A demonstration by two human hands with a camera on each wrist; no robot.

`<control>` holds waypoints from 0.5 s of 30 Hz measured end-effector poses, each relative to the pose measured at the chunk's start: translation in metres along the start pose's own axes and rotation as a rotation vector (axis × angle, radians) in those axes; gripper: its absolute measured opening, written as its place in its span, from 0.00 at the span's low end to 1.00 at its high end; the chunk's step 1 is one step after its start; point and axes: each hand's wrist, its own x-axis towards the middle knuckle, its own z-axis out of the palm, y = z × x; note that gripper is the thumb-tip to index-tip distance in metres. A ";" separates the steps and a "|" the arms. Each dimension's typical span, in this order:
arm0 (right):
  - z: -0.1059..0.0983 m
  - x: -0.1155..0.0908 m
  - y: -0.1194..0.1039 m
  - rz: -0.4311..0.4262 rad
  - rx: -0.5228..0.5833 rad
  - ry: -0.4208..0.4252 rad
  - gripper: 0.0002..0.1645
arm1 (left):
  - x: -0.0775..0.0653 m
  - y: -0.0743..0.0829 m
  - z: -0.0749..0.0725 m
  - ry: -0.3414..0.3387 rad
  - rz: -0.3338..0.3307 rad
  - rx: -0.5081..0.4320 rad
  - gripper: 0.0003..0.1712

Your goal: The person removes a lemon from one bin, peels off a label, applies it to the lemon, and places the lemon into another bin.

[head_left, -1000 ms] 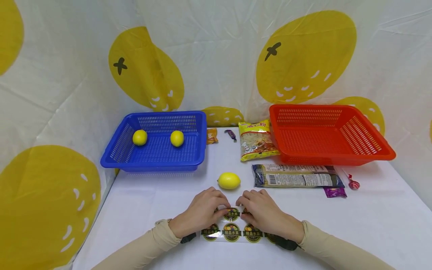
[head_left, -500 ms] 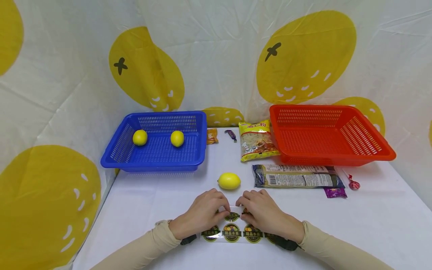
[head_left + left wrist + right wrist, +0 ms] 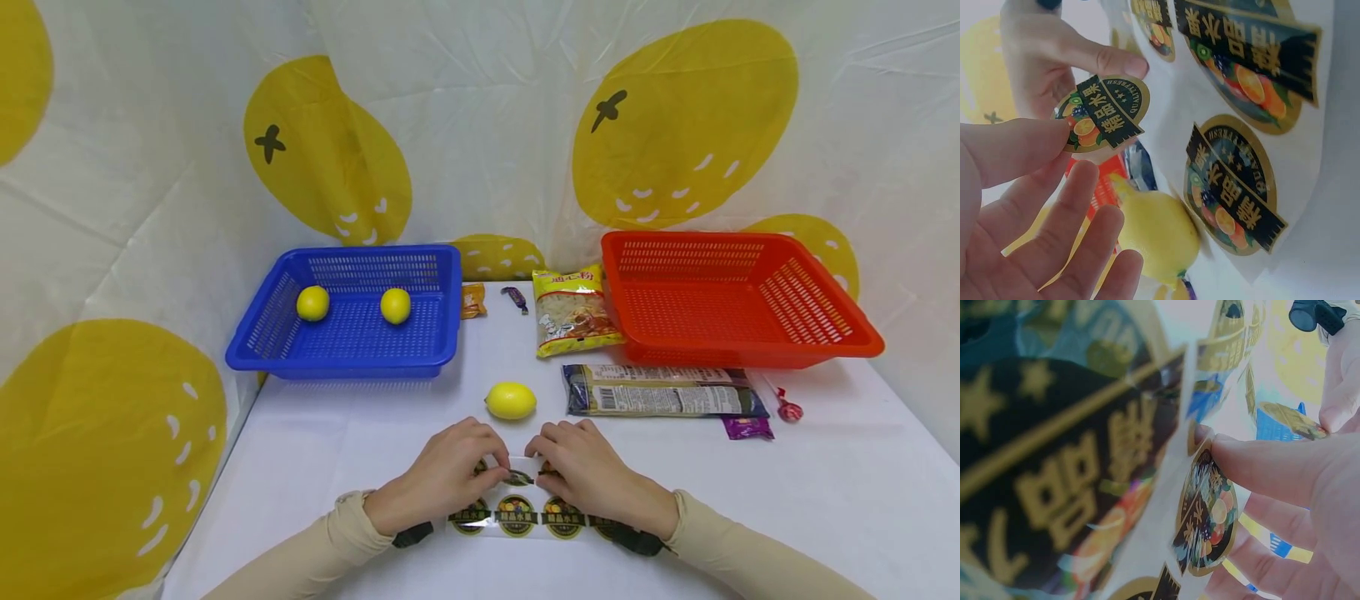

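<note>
A sheet of round fruit stickers [image 3: 492, 530], black and gold with fruit pictures, lies near the front of the white table. My left hand [image 3: 448, 468] pinches the edge of one sticker [image 3: 1102, 114] between thumb and index finger, its other fingers loosely bent. In the head view that sticker stands tilted up between the two hands. My right hand [image 3: 588, 471] grips the sheet's far edge with thumb and fingers, the thumb beside another sticker [image 3: 1209, 515] in the right wrist view. Just beyond the hands rests a lemon [image 3: 511, 401].
At the back left, a blue basket [image 3: 341, 367] holds two lemons. A red basket [image 3: 742, 348] stands at the back right. Between and before them lie a yellow pasta bag [image 3: 576, 312], a long dark packet [image 3: 663, 392], a lollipop [image 3: 789, 409] and several wrapped candies.
The sticker in my left fingers has come up from the sheet, from flat to steeply tilted, as the left hand shifted slightly left. The right hand keeps its hold on the sheet.
</note>
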 end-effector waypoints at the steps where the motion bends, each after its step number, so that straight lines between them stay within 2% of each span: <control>1: 0.000 0.000 0.000 0.001 -0.001 -0.002 0.15 | 0.000 0.000 0.000 -0.006 -0.002 -0.004 0.02; 10: -0.002 0.001 0.000 -0.009 -0.001 -0.014 0.16 | 0.000 0.001 0.000 0.021 0.011 0.010 0.03; 15: -0.007 -0.001 0.003 -0.029 0.052 -0.029 0.20 | 0.000 0.000 0.000 0.036 0.015 0.014 0.02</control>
